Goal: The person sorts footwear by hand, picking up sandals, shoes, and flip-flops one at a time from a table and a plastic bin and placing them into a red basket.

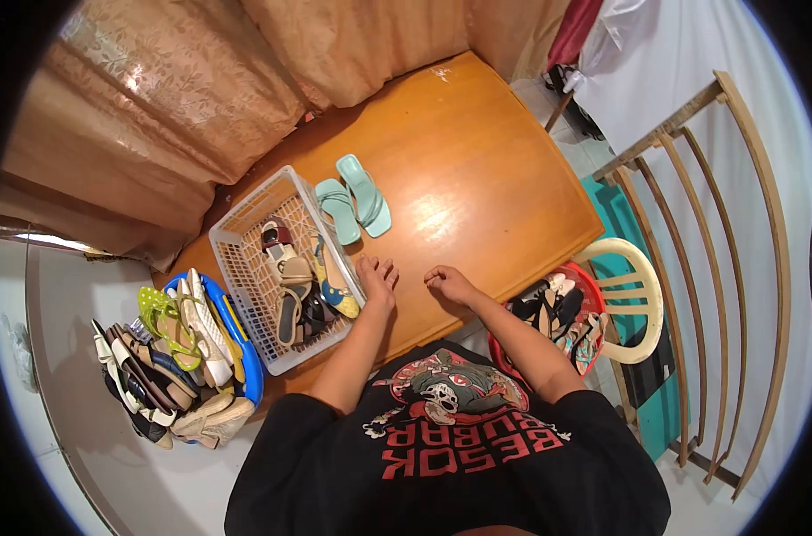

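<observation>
My left hand is over the wooden table beside the right side of a white plastic basket, fingers spread and holding nothing. To its right, my right hand rests near the table's front edge with its fingers curled; whether they hold anything is hidden. Several sandals lie in the basket, among them one with a dark red strap and a blue and yellow one. Behind my left hand, a pair of mint green sandals lies on the table, against the basket's far right side.
At the left stands a blue basin heaped with sandals. A red basin of shoes is below the table's right edge, next to a cream plastic chair. A wooden rack stands farther right. Brown curtains hang behind the table.
</observation>
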`<action>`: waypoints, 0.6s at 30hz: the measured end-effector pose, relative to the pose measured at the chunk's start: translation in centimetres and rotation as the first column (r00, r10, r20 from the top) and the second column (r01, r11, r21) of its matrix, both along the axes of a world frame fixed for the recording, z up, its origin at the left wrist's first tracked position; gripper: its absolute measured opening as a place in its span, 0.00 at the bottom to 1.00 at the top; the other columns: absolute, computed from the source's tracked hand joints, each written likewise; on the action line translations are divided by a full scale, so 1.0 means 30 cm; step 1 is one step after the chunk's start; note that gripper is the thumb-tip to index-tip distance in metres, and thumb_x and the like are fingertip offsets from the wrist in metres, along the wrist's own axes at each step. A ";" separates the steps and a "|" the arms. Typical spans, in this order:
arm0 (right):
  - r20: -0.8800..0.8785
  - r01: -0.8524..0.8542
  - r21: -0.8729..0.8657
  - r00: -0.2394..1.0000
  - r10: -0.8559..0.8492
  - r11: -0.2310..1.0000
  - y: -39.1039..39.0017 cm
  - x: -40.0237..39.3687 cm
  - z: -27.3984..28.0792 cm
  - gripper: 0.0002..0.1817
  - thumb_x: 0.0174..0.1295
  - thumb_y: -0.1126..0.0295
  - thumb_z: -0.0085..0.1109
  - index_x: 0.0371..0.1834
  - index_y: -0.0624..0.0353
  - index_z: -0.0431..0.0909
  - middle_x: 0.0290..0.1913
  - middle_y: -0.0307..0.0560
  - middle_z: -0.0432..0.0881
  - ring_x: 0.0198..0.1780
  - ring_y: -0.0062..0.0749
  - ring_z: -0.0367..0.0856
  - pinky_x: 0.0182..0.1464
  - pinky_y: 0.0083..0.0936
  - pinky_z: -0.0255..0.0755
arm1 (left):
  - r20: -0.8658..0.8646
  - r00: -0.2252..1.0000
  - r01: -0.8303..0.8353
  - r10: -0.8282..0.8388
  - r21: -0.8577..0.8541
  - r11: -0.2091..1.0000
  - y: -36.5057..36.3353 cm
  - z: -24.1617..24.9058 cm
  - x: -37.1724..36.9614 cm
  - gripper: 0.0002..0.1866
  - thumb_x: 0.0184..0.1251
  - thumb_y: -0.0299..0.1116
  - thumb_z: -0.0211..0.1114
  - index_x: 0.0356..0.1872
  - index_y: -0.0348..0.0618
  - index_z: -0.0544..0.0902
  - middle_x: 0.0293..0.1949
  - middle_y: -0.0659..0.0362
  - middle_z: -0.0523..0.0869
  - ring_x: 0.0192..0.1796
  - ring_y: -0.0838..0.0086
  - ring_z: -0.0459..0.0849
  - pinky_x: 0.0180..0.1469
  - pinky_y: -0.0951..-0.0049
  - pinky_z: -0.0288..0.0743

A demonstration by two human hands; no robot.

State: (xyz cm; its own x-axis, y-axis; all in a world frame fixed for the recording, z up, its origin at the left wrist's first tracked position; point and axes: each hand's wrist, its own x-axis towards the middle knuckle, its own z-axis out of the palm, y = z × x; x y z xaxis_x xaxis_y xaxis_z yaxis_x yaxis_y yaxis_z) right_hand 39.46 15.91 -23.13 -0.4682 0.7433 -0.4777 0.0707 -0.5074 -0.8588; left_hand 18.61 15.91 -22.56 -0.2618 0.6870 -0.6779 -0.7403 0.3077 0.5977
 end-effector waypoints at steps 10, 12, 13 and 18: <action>0.339 0.121 0.256 0.918 -0.206 0.959 0.475 -0.365 -0.013 0.28 0.61 0.62 0.63 0.60 0.68 0.70 0.47 0.57 0.78 0.47 0.38 0.77 0.50 0.32 0.74 | 0.223 0.935 -0.256 0.275 -0.113 0.960 0.286 0.065 -0.066 0.35 0.72 0.58 0.52 0.73 0.58 0.51 0.69 0.53 0.62 0.64 0.57 0.72 0.60 0.54 0.72; 0.500 0.042 0.454 0.815 -0.294 0.890 0.523 -0.425 -0.020 0.41 0.56 0.51 0.68 0.65 0.67 0.66 0.50 0.64 0.76 0.52 0.50 0.77 0.55 0.36 0.73 | 0.198 0.929 -0.284 0.314 -0.166 0.944 0.293 0.023 -0.095 0.27 0.74 0.55 0.52 0.67 0.57 0.59 0.59 0.56 0.73 0.56 0.64 0.78 0.55 0.60 0.74; 0.553 0.033 0.438 0.778 -0.298 0.898 0.536 -0.450 0.013 0.46 0.50 0.43 0.71 0.66 0.61 0.66 0.57 0.64 0.71 0.57 0.56 0.74 0.56 0.40 0.72 | 0.154 0.947 -0.264 0.283 -0.132 0.955 0.282 -0.001 -0.106 0.25 0.75 0.54 0.52 0.65 0.57 0.59 0.54 0.58 0.76 0.51 0.66 0.79 0.53 0.62 0.75; 0.763 -0.036 0.185 0.635 -0.121 0.982 0.545 -0.504 0.176 0.39 0.47 0.48 0.72 0.60 0.53 0.69 0.59 0.56 0.66 0.63 0.51 0.68 0.60 0.43 0.69 | 0.108 0.966 -0.234 0.236 -0.031 0.972 0.245 0.052 -0.092 0.21 0.76 0.46 0.53 0.63 0.61 0.58 0.45 0.60 0.81 0.44 0.71 0.81 0.46 0.65 0.74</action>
State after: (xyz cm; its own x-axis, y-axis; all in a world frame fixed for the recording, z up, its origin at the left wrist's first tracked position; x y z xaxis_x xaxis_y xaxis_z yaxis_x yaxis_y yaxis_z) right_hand 24.34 32.26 -17.86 0.0454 0.8554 -0.5159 0.7259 -0.3830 -0.5712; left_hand 15.84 23.27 -20.98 -0.3373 0.6028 -0.7231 -0.8541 0.1271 0.5043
